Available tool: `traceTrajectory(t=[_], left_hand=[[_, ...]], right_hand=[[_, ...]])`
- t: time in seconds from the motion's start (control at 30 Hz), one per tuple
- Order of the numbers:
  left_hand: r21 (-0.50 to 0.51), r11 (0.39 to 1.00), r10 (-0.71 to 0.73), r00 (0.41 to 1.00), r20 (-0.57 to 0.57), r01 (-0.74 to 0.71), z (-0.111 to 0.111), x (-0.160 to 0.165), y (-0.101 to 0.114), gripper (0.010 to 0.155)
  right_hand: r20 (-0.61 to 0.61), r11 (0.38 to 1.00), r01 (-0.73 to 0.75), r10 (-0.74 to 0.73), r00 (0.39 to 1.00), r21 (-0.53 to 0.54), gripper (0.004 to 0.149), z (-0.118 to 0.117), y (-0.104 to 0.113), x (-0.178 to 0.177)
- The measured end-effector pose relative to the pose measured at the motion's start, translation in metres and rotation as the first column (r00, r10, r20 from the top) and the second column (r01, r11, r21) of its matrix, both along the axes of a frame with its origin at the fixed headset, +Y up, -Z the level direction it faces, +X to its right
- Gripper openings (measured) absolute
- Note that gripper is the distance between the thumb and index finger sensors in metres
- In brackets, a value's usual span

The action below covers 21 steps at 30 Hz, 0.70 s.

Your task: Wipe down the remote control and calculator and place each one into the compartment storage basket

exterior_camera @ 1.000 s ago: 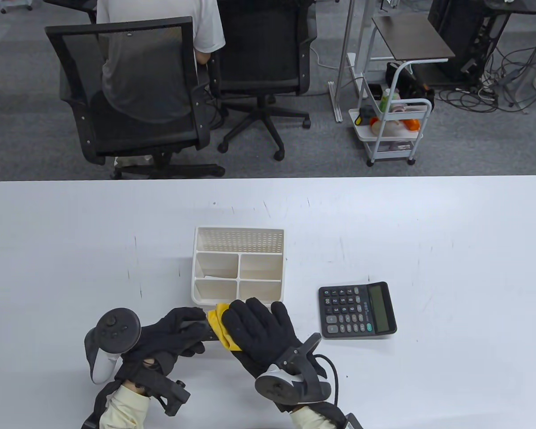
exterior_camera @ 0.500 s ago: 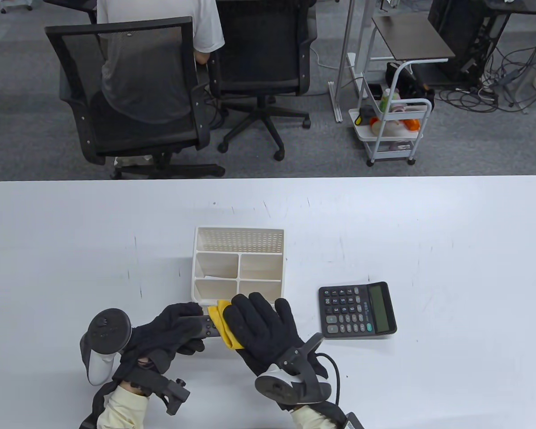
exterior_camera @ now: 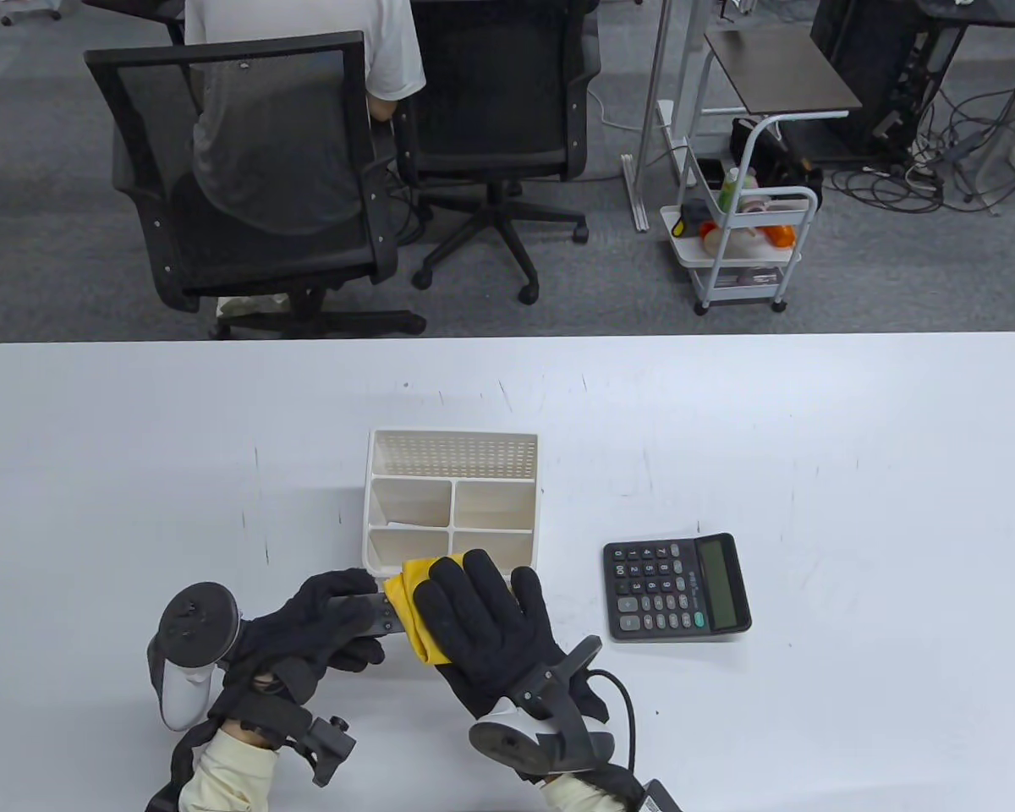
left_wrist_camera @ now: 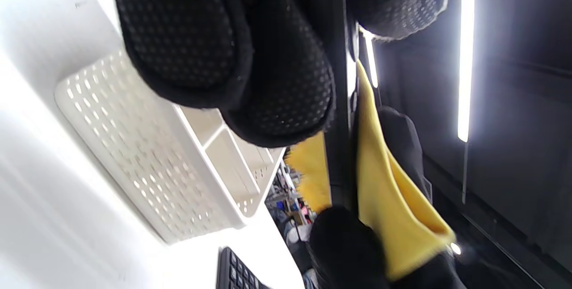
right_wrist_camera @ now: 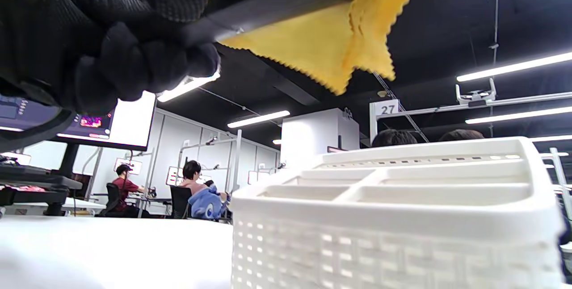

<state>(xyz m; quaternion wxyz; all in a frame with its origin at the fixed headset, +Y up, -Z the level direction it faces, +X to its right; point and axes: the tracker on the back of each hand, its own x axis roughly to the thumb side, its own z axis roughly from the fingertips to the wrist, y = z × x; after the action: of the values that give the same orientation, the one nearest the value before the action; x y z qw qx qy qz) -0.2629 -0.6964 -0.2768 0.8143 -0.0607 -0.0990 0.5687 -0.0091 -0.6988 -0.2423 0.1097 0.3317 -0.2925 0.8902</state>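
Note:
My left hand (exterior_camera: 309, 622) grips a black remote control (exterior_camera: 379, 616) above the table, just in front of the white compartment basket (exterior_camera: 452, 507). My right hand (exterior_camera: 482, 617) holds a yellow cloth (exterior_camera: 413, 605) wrapped round the remote's right end. In the left wrist view the remote (left_wrist_camera: 338, 101) runs down between my fingers with the cloth (left_wrist_camera: 384, 190) beside it. From below, the right wrist view has the cloth (right_wrist_camera: 330, 43) draped over the remote (right_wrist_camera: 268, 5), above the basket (right_wrist_camera: 402, 217). The black calculator (exterior_camera: 677, 588) lies flat to the right of both hands.
The basket has several empty compartments. Beyond the table's far edge stand two office chairs (exterior_camera: 254, 169), one with a seated person, and a small white cart (exterior_camera: 748, 237). Bare white table (exterior_camera: 854, 440) spreads around.
The right hand has slid the yellow cloth leftward along the remote, covering more of it. The left hand has shifted slightly left and keeps hold of the remote.

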Motion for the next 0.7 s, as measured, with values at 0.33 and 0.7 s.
traceTrajectory(t=[0.33, 0.7], left_hand=[[-0.004, 0.993, 0.117, 0.985, -0.128, -0.119, 0.001, -0.011, -0.004, 0.047], [-0.031, 0.995, 0.095, 0.995, -0.036, -0.097, 0.001, -0.002, -0.004, 0.047]], right_hand=[[-0.001, 1.000, 0.010, -0.010, 1.000, 0.007, 0.058, 0.002, -0.002, 0.008], [-0.103, 0.989, -0.096, 0.107, 0.989, 0.109, 0.059, 0.014, -0.004, -0.015]])
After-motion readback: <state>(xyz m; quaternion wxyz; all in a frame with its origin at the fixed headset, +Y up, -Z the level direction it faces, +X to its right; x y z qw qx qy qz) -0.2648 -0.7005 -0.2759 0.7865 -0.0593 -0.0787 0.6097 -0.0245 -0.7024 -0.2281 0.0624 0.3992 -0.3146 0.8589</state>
